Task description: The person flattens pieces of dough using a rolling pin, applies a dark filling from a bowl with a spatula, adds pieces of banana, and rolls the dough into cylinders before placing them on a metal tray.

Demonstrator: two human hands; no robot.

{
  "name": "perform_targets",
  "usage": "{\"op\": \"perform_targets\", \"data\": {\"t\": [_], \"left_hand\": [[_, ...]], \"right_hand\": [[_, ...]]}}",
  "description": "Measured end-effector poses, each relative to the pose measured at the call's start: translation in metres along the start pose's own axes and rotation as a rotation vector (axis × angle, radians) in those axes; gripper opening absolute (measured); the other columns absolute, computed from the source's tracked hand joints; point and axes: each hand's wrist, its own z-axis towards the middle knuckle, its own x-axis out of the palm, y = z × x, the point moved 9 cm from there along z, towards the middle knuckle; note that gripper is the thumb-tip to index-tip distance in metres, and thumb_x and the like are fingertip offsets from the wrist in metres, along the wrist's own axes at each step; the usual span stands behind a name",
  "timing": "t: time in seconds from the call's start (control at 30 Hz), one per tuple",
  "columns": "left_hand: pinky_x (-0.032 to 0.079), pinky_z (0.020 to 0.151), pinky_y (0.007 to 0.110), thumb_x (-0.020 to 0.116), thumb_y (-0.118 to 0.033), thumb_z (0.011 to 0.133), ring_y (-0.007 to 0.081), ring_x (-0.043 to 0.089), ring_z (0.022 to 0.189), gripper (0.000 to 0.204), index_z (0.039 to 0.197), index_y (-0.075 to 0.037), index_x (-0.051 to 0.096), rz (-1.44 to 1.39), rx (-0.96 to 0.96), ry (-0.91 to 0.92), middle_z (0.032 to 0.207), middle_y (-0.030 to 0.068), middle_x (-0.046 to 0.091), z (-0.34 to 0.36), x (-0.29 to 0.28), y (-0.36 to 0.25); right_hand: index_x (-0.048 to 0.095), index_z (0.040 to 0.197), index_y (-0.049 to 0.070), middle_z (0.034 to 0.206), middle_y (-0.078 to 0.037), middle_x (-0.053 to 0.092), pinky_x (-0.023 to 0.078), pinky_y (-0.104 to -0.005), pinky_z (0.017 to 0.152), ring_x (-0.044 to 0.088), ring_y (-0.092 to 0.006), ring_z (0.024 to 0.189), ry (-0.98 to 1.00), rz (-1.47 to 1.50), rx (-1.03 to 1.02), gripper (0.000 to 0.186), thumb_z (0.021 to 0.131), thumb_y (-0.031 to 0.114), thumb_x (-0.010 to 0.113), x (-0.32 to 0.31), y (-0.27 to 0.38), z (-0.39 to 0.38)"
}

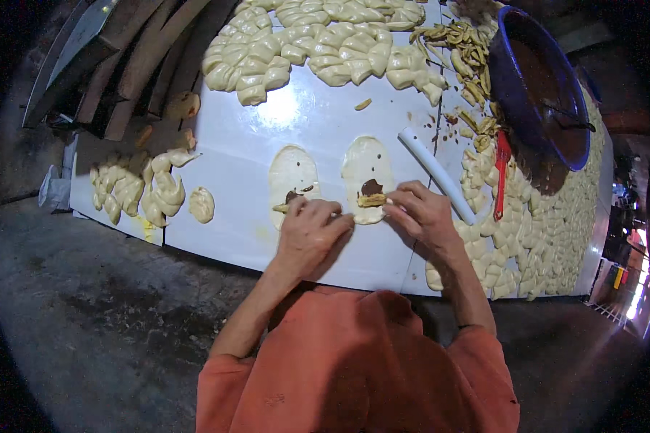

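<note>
Two flattened ovals of pale dough lie side by side before me, each with brown paste on it. My left hand (pixel 310 231) covers the lower part of the left dough oval (pixel 293 169), its fingers curled and their tips hidden. A bit of banana strip (pixel 280 208) shows beside that hand. Its thumb reaches toward the left edge of the right dough oval (pixel 366 159). On this oval rests another banana strip (pixel 372 200), below a dab of brown paste (pixel 372 187). My right hand (pixel 422 214) pinches at the oval's right edge, close to the strip's end.
A white rolling pin (pixel 437 175) and a red spatula (pixel 501 173) lie at right, near many shaped dough pieces (pixel 534 245). Beyond stand a blue basin (pixel 502 72) of brown paste and piled banana strips (pixel 469 65). More dough (pixel 339 50) lies far; wooden boards (pixel 137 58) lean left.
</note>
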Motion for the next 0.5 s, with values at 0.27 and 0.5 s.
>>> {"op": "perform_targets", "data": {"t": [0.27, 0.5], "left_hand": [[0.045, 0.086, 0.04, 0.073, -0.019, 0.092, 0.0229, 0.064, 0.097, 0.013, 0.101, -0.01, 0.072, -0.03, 0.052, 0.049, 0.102, 0.0039, 0.066, 0.018, 0.031, -0.018], [0.049, 0.082, 0.045, 0.073, -0.014, 0.092, 0.0337, 0.067, 0.095, 0.012, 0.1, -0.005, 0.072, -0.251, -0.275, -0.13, 0.104, 0.0137, 0.07, 0.03, 0.006, 0.019]], "right_hand": [[0.07, 0.101, 0.006, 0.103, -0.01, 0.07, 0.056, -0.0377, 0.068, 0.071, -0.0276, 0.083, 0.061, -0.157, -0.121, 0.015, 0.093, 0.016, 0.077, 0.02, 0.001, -0.017], [0.067, 0.107, 0.001, 0.099, -0.015, 0.071, 0.055, -0.0411, 0.073, 0.071, -0.0349, 0.084, 0.013, 0.277, 0.29, 0.018, 0.099, 0.016, 0.066, 0.008, -0.045, -0.007]]}}
